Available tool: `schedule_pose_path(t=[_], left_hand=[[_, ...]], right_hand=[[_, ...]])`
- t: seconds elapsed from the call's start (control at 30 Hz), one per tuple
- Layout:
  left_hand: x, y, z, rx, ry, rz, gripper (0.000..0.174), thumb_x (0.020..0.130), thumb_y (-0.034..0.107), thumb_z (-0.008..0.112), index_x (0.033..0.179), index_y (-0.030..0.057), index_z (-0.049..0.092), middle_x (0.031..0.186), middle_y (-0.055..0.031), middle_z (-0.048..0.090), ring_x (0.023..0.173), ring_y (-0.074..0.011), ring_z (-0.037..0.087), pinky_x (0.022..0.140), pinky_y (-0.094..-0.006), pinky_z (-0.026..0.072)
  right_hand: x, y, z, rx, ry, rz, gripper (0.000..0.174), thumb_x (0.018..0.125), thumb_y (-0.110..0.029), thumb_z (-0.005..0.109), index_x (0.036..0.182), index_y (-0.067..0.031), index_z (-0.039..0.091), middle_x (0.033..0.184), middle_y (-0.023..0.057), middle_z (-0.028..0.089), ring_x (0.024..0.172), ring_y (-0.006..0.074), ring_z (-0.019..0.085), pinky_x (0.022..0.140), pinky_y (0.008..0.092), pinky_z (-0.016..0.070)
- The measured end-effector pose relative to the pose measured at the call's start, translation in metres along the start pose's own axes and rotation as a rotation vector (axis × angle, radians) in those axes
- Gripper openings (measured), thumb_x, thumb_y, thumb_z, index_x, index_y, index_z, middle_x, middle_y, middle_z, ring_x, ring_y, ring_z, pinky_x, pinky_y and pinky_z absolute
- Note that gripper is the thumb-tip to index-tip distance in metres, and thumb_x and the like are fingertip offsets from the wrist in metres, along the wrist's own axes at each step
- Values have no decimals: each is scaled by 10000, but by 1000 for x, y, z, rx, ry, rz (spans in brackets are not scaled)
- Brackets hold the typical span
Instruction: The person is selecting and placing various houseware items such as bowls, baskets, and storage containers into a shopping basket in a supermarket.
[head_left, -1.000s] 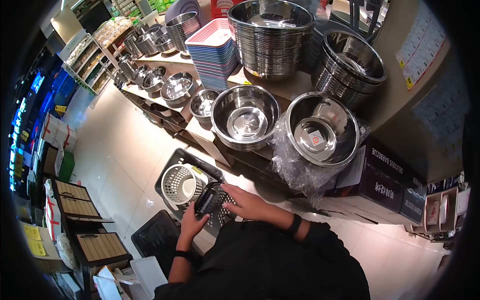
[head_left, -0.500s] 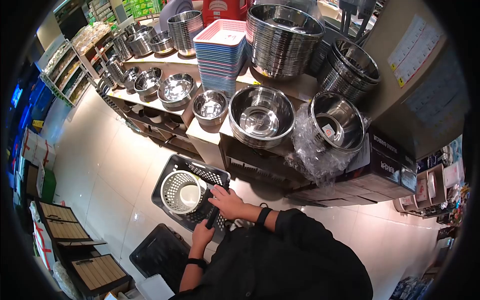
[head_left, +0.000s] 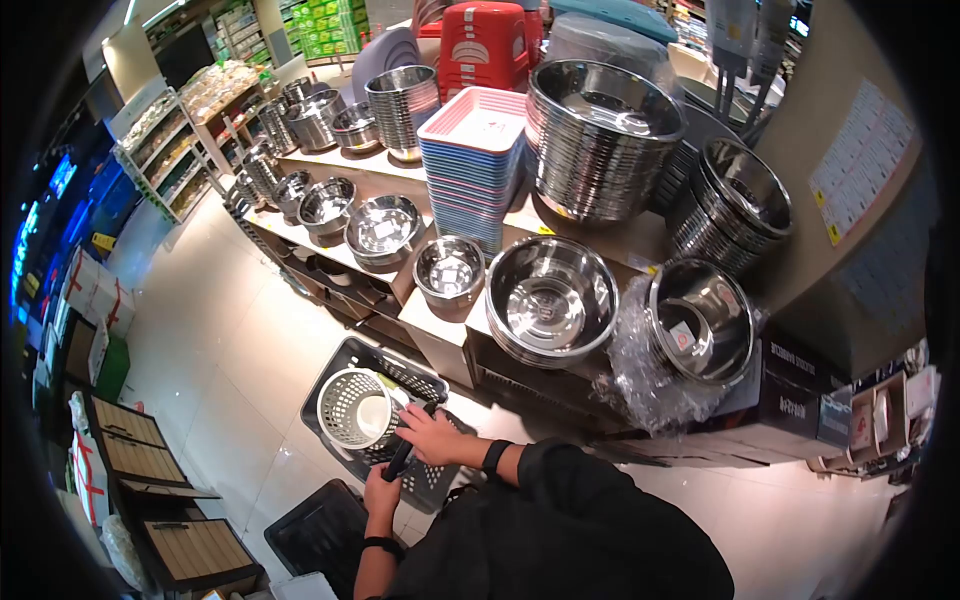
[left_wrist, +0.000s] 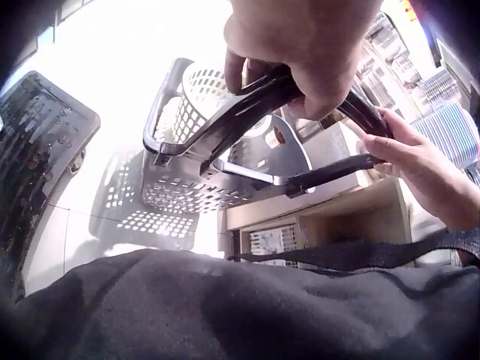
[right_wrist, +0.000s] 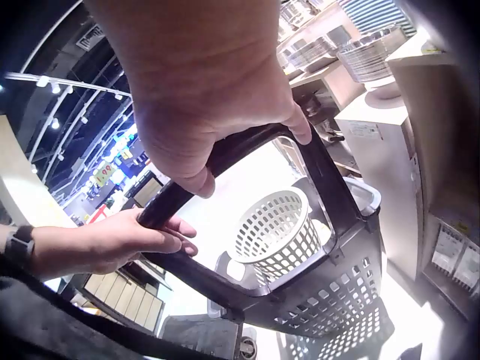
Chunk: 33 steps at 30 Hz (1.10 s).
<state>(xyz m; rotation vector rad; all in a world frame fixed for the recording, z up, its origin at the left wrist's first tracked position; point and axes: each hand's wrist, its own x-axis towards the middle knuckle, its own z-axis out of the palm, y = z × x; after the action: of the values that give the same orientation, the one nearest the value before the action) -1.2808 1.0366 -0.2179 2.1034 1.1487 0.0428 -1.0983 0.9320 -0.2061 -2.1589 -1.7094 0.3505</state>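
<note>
A dark grey plastic shopping basket (right_wrist: 356, 281) with perforated walls hangs by its raised black handle (head_left: 399, 460); its dotted shadow falls on the floor in the left wrist view. Inside it stands a white perforated round basket (head_left: 352, 425), also plain in the right wrist view. My left hand (head_left: 382, 493) grips the handle at the end nearer my body. Farther along the same bar, my right hand (head_left: 432, 438) holds on, its thumb and fingers over the handle (right_wrist: 225, 154) in the right wrist view.
Shelving ahead carries steel bowls (head_left: 552, 300), a stack of pink and blue trays (head_left: 465, 170) and tall stacked basins (head_left: 605, 150). A plastic-wrapped basin (head_left: 700, 320) sits above barbecue boxes (head_left: 795, 400). A black bin-like thing (head_left: 315, 535) and wood-slatted cabinets (head_left: 195, 550) stand at left.
The hands have moved from the basket's side, right fingers spread, onto the raised handle, which both now hold. The head view has shifted, with more of the upper shelf showing.
</note>
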Motion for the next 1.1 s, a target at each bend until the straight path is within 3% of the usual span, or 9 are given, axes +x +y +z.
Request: schedule_pose_path(t=[0.07,0.2,0.33,0.37,0.77,0.97,1.1], left_hand=[[5,4,-7,33,11,-105,332,713,155,676,1041,118,641,987,-168,673,961,-368,631,805,-453,495],[25,-11,-12,85,-4,-112,384,763,260,650,1123,128,636,1040,-177,669,994,-378,627,829,-453,498],[37,-4,-25,32,-36,-143,373,746,214,672,1110,143,633,1021,-156,679,985,-355,640,825,-433,502],[42,-8,-25,19,-38,-138,372,747,212,670,1111,148,632,1018,-152,681,981,-354,641,822,-433,502],[94,-30,-41,-84,-33,-77,353,735,216,647,1078,130,656,961,-165,687,944,-369,644,815,-436,501],[125,-40,-44,-125,-43,-72,350,735,201,633,1063,85,662,938,-216,669,934,-407,626,803,-461,492],[142,-37,-54,-122,-30,-22,299,748,195,648,1012,59,676,877,-204,673,857,-404,634,754,-459,493]], right_hand=[[10,6,2,65,-57,-32,644,749,-245,710,1329,-144,450,1478,142,306,1407,322,232,874,580,438],[30,8,-4,34,-102,-59,665,777,-317,690,1364,-143,430,1483,145,317,1410,329,225,903,569,422],[48,8,-9,107,-153,-39,610,841,-373,634,1365,-124,444,1515,166,285,1434,342,184,940,616,376],[52,8,-8,50,-120,-43,634,822,-373,653,1369,-136,439,1483,152,299,1413,321,204,924,548,404],[119,2,-6,-25,-166,34,615,784,-278,691,1335,-128,463,1470,168,309,1401,368,214,924,582,423],[151,4,0,-39,-108,44,632,724,-211,706,1305,-123,474,1474,178,302,1398,364,225,920,583,432],[171,4,-2,-66,-56,44,587,725,-189,691,1269,-110,484,1454,198,334,1387,377,262,965,551,411]])
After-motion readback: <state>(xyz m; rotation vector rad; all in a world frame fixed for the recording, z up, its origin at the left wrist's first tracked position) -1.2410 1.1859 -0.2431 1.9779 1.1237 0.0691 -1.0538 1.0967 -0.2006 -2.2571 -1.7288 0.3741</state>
